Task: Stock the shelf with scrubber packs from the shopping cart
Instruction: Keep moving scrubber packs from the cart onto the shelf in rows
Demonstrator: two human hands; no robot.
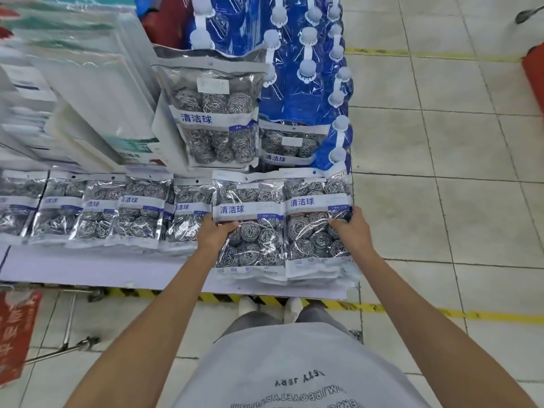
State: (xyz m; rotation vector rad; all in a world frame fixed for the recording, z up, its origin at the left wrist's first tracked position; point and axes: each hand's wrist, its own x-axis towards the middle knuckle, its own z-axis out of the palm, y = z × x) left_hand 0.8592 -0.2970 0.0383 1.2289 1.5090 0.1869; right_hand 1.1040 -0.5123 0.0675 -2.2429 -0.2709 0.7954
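Two stacks of steel-wool scrubber packs lie side by side at the right end of the white shelf. My left hand grips the left edge of the left pack. My right hand grips the right edge of the right pack. A row of several more scrubber packs lines the shelf to the left. Two further packs stand upright behind them.
Blue refill pouches with white caps hang behind the packs. Flat white packaged goods fill the upper left. A metal cart frame and a red sign sit at the lower left. Tiled floor with yellow tape lies to the right.
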